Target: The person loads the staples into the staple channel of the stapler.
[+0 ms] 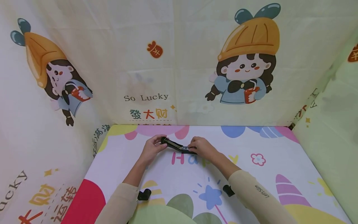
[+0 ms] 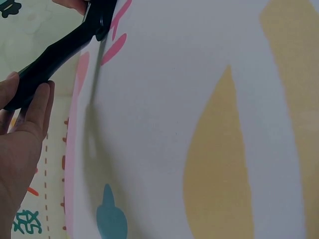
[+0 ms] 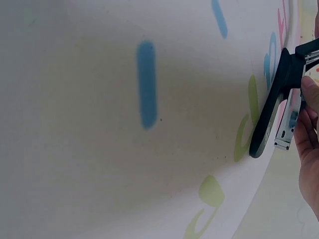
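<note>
While two bare hands held it up over the far part of the counter [image 1: 279, 161], one black stapler [image 1: 174, 144] hung opened out, bent at its hinge. Left hand [image 1: 152, 148]: grip pinching one end, thumb on one face, fingers on the other. Right hand [image 1: 204, 148]: grip pinching the stapler's metal rail [image 3: 288, 124] near the hinge.

Count: one stapler, two hands, two beige sleeves [image 1: 260, 197], two black wrist devices [image 1: 144, 194], one at each forearm. Two printed girls [image 1: 249, 71] in orange hats on the cloth wall [image 1: 195, 46]; one whole red pouch print [image 1: 155, 49], another cut by the right edge.

Right wrist view gave the rail swung clear of the rounded black arm [image 3: 269, 112], a gap between them; head view showed that metal only as a small glint. Left wrist view gave the smooth black back and a long soft shadow on the counter, the metal out of sight.

Right forearm and hand covered part of the "Happy" lettering [image 1: 177, 158]. Right wrist view cut its hand at the frame edge. Could not tell whether the rounded arm touched the counter.
</note>
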{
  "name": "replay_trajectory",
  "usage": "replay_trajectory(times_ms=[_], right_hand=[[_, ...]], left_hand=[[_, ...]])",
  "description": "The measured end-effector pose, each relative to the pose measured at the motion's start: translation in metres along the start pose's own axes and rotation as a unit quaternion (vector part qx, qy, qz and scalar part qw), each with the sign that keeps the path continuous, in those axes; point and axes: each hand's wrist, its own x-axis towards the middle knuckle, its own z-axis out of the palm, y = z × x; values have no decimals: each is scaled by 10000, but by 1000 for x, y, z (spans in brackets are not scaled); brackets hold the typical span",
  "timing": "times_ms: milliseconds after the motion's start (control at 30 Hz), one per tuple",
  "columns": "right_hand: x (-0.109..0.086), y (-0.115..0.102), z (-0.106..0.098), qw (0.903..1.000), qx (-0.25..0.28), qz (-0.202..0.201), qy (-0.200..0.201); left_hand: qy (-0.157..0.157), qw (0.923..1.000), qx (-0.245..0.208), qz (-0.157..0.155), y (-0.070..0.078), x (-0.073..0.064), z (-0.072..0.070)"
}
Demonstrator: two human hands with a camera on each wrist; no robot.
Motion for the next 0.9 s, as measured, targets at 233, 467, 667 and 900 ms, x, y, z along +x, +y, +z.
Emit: replay_trajectory(times_ms=[233, 467, 667, 900], right_hand=[[-1, 0, 2, 9995, -156, -209, 158], [-2, 0, 4, 9994, -218, -204, 177], [-3, -1, 5, 9997, -204, -28, 151], [-3, -1, 5, 9997, -151, 30, 192]], left_hand=[[-44, 10000, 44, -2, 0, 1, 0], [-50, 10000, 1, 13, -1, 1, 0], [-55, 10000, 21, -9, 1, 0, 0], [-31, 10000, 21, -40, 2, 0, 1]])
